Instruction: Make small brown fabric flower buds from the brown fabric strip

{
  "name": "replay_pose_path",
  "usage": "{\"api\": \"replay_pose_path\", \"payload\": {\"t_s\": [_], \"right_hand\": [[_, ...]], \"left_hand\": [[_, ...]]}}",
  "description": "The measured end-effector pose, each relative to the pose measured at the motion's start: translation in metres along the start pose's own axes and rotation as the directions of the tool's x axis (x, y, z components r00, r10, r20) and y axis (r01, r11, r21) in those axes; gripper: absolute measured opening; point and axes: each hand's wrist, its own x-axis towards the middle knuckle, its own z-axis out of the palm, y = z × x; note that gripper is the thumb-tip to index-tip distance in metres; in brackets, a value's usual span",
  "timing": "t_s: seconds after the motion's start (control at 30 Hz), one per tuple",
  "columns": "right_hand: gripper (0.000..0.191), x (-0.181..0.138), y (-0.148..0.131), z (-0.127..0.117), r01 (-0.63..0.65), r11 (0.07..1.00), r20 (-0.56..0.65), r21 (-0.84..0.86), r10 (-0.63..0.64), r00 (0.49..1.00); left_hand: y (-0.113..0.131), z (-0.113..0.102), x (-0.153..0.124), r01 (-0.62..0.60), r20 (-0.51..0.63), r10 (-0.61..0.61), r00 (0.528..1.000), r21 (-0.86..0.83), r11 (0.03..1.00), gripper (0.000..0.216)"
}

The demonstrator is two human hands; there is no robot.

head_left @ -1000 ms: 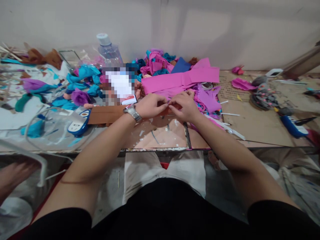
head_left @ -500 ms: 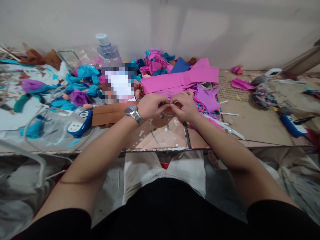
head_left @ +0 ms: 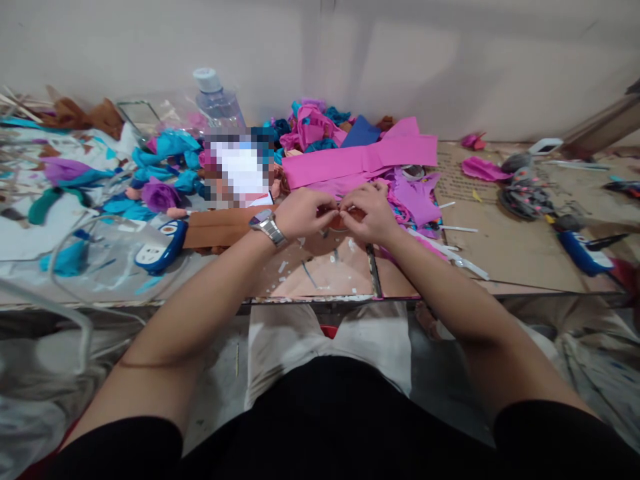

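Observation:
My left hand, below a metal wristwatch, is closed, its thumb and fingers pinched. Tip to tip with it, my right hand pinches too. Whatever small piece sits between the fingertips is too small to make out. Just behind both hands lies a wide strip of pink crepe paper. Purple crepe paper rests right of my right hand. A brown crepe paper strip stretches out beside my left wrist.
A clear bottle stands at the back near a blurred-out lit screen. Blue-and-white power strips lie on either side. Crumpled blue and pink paper is heaped by the wall. Cardboard covers the right side.
Both hands stay in nearly the same place, fingertips still together. The right fingers have shifted very slightly, and the view has barely moved.

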Motion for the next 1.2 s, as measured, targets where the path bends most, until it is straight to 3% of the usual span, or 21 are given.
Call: {"api": "replay_pose_path", "payload": {"t_s": [0.5, 0.87, 1.03, 1.2], "right_hand": [[0.01, 0.001, 0.0, -0.002, 0.009, 0.999, -0.012, -0.044, -0.01, 1.0], [0.012, 0.001, 0.007, -0.001, -0.051, 0.996, -0.085, -0.068, 0.046, 0.995], [0.01, 0.001, 0.008, -0.001, -0.054, 0.997, -0.083, -0.061, 0.048, 0.995], [0.01, 0.002, 0.009, -0.001, -0.071, 0.996, -0.086, -0.05, 0.067, 0.994]], "left_hand": [[-0.005, -0.011, -0.002, 0.044, 0.106, -0.041, 0.993, -0.023, 0.999, 0.025], [-0.001, -0.016, -0.002, 0.051, 0.152, -0.063, 0.986, 0.077, 0.996, 0.031], [-0.002, -0.013, -0.001, 0.063, 0.144, -0.095, 0.985, 0.212, 0.975, 0.038], [-0.004, -0.014, 0.001, 0.167, 0.11, -0.223, 0.969, 0.376, 0.912, 0.039]]}}
